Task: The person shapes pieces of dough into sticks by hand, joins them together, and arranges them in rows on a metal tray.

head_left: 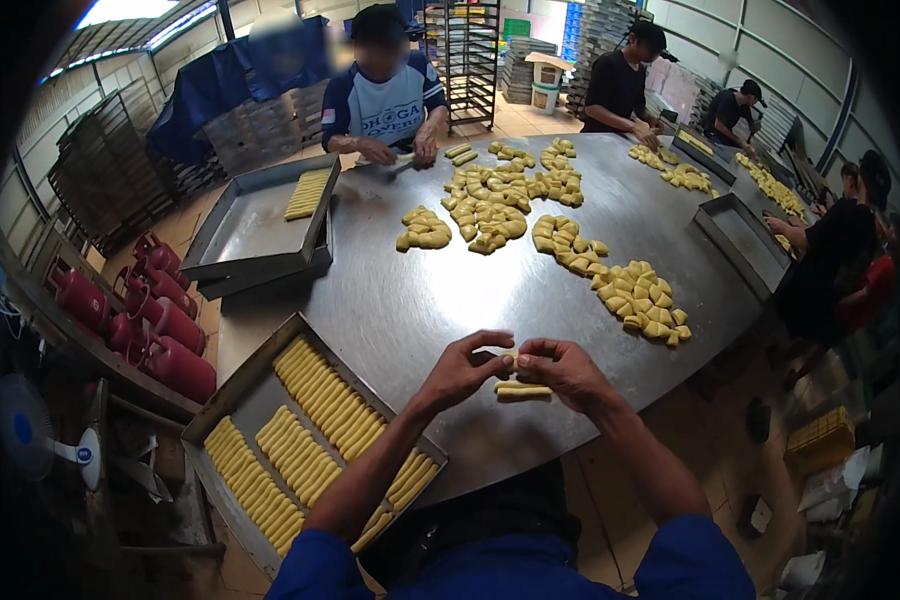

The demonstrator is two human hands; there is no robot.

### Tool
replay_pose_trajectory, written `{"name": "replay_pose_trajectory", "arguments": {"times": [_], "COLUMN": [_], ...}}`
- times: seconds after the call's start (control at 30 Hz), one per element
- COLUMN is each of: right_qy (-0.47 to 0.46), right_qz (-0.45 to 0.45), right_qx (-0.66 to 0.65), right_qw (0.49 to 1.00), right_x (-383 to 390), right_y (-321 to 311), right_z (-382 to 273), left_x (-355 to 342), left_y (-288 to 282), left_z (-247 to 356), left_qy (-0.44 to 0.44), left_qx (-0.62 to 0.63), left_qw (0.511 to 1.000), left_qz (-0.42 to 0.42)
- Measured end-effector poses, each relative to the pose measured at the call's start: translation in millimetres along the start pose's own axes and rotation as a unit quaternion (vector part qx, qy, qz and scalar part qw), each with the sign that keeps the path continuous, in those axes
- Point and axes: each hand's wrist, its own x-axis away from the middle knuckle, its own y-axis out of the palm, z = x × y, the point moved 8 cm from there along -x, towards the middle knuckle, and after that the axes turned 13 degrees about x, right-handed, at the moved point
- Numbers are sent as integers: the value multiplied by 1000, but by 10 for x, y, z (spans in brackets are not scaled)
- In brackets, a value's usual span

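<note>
Near the front edge of the metal table [370, 330], my left hand [467, 368] and my right hand [567, 373] meet with thumbs and fingers pinched. Between their fingertips is a small piece of yellow dough, mostly covered by the fingers. Just below the hands, short rolled dough sticks [523, 393] lie on the steel. To the left, a metal tray [232, 398] holds rows of dough sticks [300, 455], and my left forearm passes over its right side. Cut dough pieces [642, 300] are heaped beyond my right hand.
More cut dough [490, 205] spreads across the table's middle. Another tray [240, 225] with dough sticks stands at the far left; an empty-looking tray [745, 240] sits at the right edge. A person [385, 110] works opposite, others along the far right. Red gas cylinders [180, 365] stand left.
</note>
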Motion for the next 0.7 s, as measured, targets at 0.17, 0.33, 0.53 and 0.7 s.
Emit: {"name": "replay_pose_trajectory", "arguments": {"times": [0.17, 0.33, 0.53, 0.7], "right_qy": [-82, -71, 48, 50], "right_qz": [67, 69, 193, 146], "right_qx": [420, 607, 644, 598], "right_qw": [902, 788, 739, 786], "right_x": [-327, -1139, -733, -686], "right_y": [-407, -968, -1312, -1383], "right_z": [-340, 162, 92, 151], "left_x": [-456, -1041, -949, -914], "left_y": [-174, -522, -674, -535], "left_z": [-183, -720, -620, -576], "left_qy": [-108, -196, -160, -158], "left_qx": [-106, -449, -501, -484], "left_qw": [987, 872, 849, 860], "left_qz": [-57, 4, 47, 23]}}
